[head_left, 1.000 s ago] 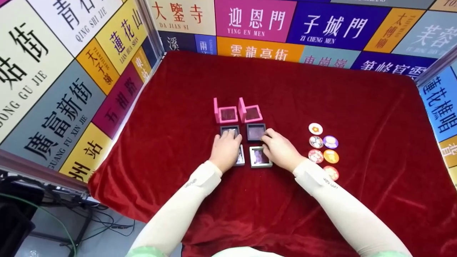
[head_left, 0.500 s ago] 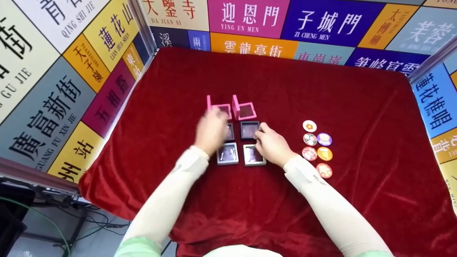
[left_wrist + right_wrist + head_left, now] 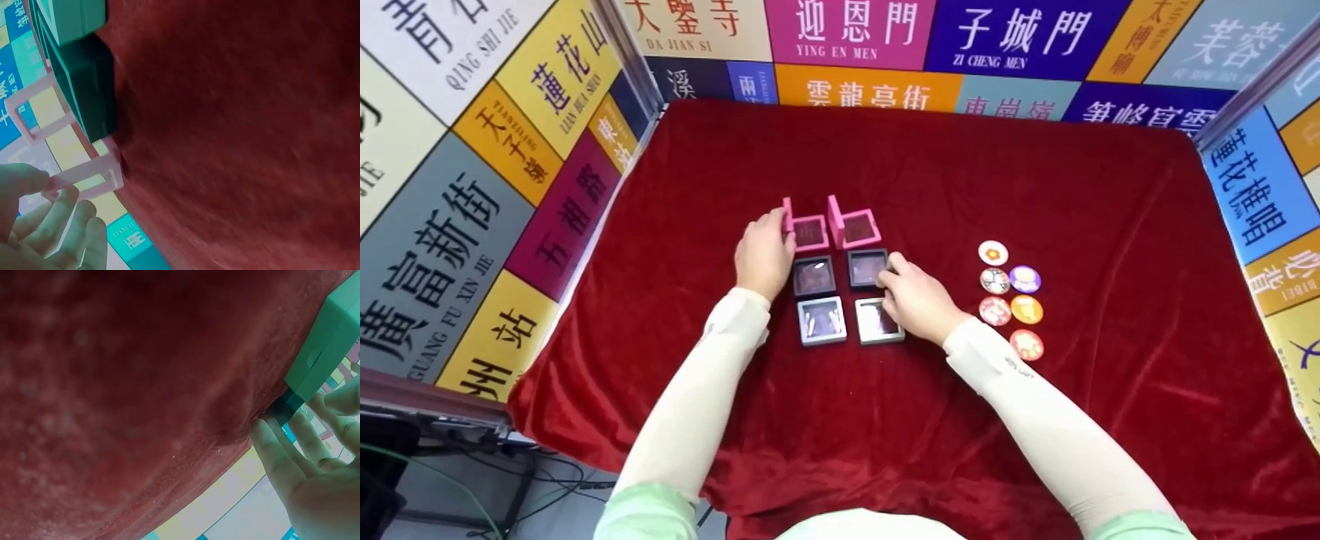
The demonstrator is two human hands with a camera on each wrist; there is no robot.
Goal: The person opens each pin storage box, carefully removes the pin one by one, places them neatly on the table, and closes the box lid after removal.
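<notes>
My left hand (image 3: 765,251) is at the left pink frame box (image 3: 812,247). In the left wrist view, its thumb and forefinger pinch the edge of that box's raised lid (image 3: 84,171). Just right of it, the other pink frame box (image 3: 861,243) also stands with its lid up. My right hand (image 3: 919,296) lies beside the right black frame box (image 3: 868,268), its fingers extended and touching the right side. Nearer me is a silver-edged frame box (image 3: 881,341), partly behind that hand. Another black box (image 3: 814,276) and a pale grey one (image 3: 823,343) make up the left column.
Several round badges (image 3: 1027,309) lie to the right on the red velvet cloth (image 3: 1080,187). Panels with large lettering (image 3: 855,30) enclose the far and side edges. Cables (image 3: 532,472) run across the floor at lower left.
My left hand has left the left black box and moved up and left to the pink box's lid. My right hand stays beside the right black box. The head view has shifted.
</notes>
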